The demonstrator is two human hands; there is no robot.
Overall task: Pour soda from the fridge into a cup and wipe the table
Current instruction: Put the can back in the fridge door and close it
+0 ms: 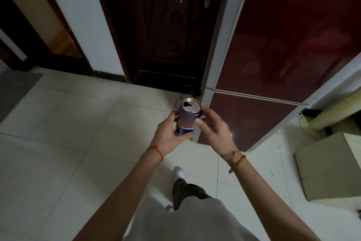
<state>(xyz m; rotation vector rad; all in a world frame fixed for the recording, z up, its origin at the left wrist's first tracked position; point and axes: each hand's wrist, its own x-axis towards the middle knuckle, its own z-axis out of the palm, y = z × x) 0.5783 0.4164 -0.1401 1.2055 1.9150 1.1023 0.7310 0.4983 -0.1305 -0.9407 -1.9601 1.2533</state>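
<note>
A blue soda can [188, 118] with an opened silver top is held upright in front of me, above the tiled floor. My left hand [170, 135] grips its lower body from the left. My right hand [213, 131] is at the can's right side, thumb pressed against the can and fingers curled behind its upper part. The dark red fridge [283, 45] stands just behind and to the right, both of its doors shut. No cup or table is in view.
A dark wooden door [166, 25] with a brass handle is straight ahead. A black cable [187, 92] lies on the floor by the fridge's corner. A beige box [330, 164] and a pale pipe [336, 109] sit at right. White floor tiles spread to the left.
</note>
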